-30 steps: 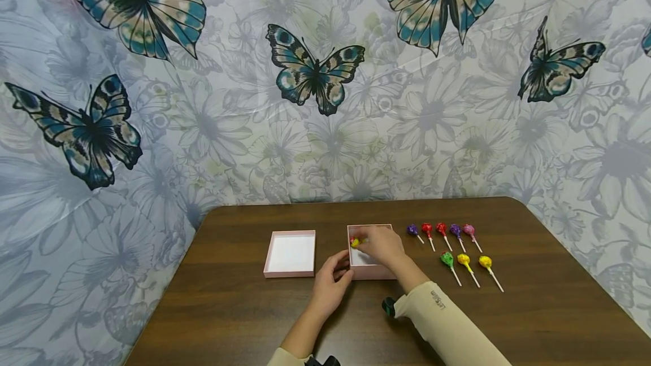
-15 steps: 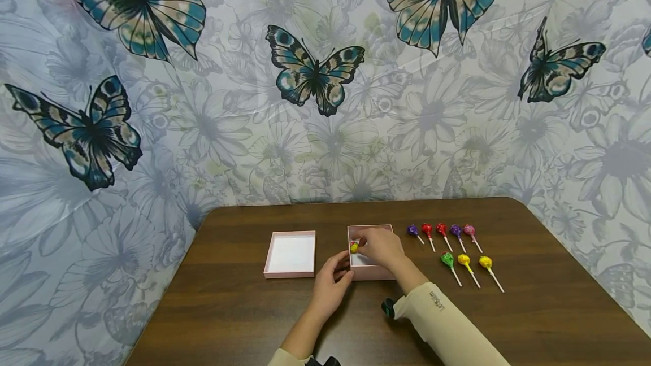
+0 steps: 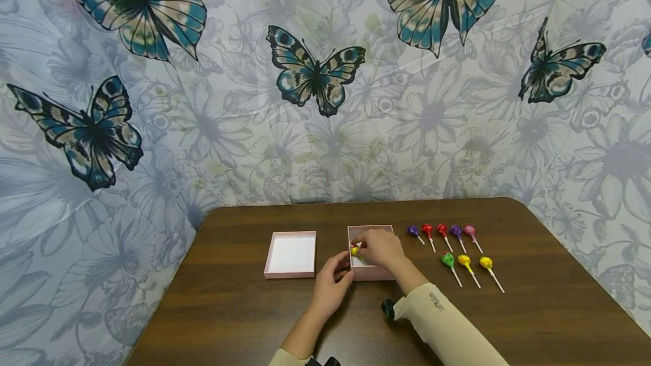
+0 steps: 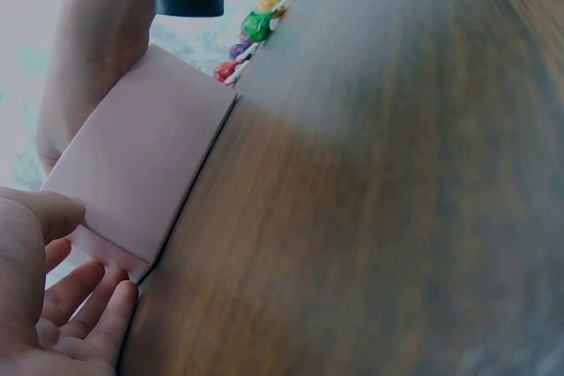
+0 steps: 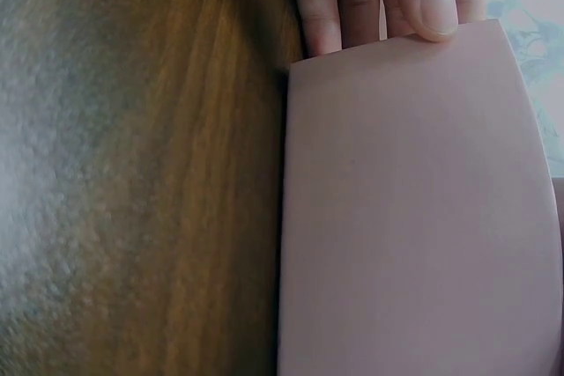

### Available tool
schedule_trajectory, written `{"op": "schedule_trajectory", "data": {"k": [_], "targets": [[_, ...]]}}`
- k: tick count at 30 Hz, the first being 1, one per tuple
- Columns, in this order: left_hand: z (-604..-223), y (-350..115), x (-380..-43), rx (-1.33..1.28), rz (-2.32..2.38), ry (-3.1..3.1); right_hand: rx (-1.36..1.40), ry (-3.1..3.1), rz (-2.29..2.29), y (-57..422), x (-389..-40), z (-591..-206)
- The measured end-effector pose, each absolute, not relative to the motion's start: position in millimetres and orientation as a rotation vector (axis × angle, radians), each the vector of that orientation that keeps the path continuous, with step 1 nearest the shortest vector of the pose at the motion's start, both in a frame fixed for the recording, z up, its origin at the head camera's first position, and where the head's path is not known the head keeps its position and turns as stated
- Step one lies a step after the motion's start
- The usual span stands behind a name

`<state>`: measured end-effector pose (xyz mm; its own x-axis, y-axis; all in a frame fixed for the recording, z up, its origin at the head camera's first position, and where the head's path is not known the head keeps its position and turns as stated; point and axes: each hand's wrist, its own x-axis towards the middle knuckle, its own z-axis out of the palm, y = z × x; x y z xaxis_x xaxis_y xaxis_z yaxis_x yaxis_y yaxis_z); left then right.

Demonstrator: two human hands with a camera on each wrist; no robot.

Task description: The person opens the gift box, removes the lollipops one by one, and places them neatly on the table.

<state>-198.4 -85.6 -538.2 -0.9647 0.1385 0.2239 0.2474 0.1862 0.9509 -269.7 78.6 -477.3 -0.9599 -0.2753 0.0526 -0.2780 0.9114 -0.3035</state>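
A pink box with a pale inside stands open-topped on the table. Inside it, near the left wall, my right hand pinches a yellow lollipop with a touch of red on its wrapper; its stick is hidden by the hand. My left hand holds the box's front left corner. In the left wrist view, the thumb of the left hand lies on the front wall and the fingers reach along the side. The right wrist view shows the box's front wall and those left fingers, while the right hand's grasp is out of sight.
Left of the box lies a shallow pink lid, white side up. To the right, several wrapped lollipops lie in two rows, among them a green one and a purple one. The brown table meets a butterfly-patterned backdrop.
My right hand has shifted slightly within the box, and the yellow lollipop has moved a little toward me along the left wall. The left hand stays at the corner.
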Motion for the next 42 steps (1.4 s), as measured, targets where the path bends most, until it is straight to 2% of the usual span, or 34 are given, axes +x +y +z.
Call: {"op": "schedule_trajectory", "data": {"k": [7,20,42], "targets": [[-504.1,-81.1,-179.2,-0.353,-1.932,-2.311,0.441,-3.063,0.494,78.2,-269.2,-476.9],[-538.5,-82.7,-198.7,-0.350,-1.917,-2.322,0.428,-3.073,0.502,78.1,-267.6,-474.9],[-537.2,-84.0,-198.2,-0.368,-1.931,-2.308,0.400,-3.023,0.480,78.7,-262.3,-464.1]]}}
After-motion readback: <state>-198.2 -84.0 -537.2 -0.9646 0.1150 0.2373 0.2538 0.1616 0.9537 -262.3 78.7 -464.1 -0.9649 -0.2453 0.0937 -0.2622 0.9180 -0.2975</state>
